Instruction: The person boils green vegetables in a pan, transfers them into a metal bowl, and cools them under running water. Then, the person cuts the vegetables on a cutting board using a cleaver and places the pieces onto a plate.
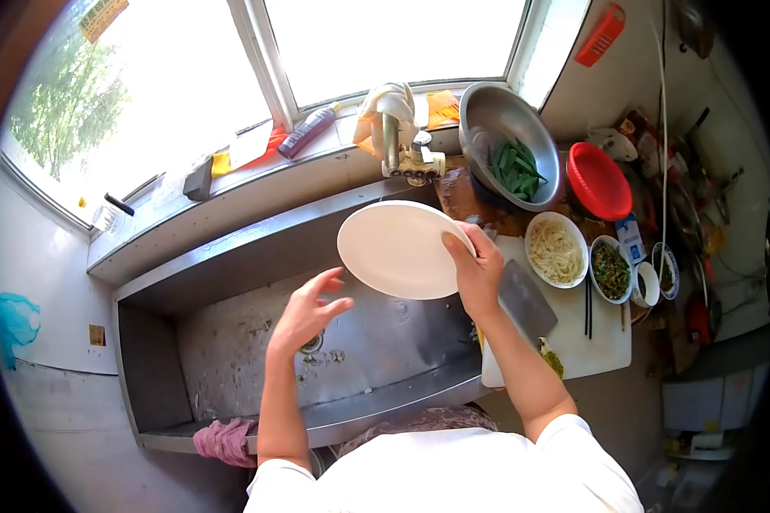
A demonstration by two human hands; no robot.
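A white plate [398, 250] is tilted in the air above the metal sink [231, 342]. My right hand [479, 263] grips its right edge, thumb on the upper face and fingers behind the rim. To the left of the plate, my left hand [306, 312] hangs over the sink with its fingers apart, holding nothing. Behind the plate, a tap [415, 162] with a cloth [387, 107] wrapped round its top stands at the sink's back edge. Bits of green scraps lie around the drain [314, 344].
Right of the sink, a white cutting board [590, 359] bears a cleaver [526, 299], chopsticks [588, 308] and a bowl of noodles [556, 249]. A metal basin [479, 128] with green leaves and a red basin [600, 181] stand behind. A pink cloth [225, 441] hangs over the sink's front rim.
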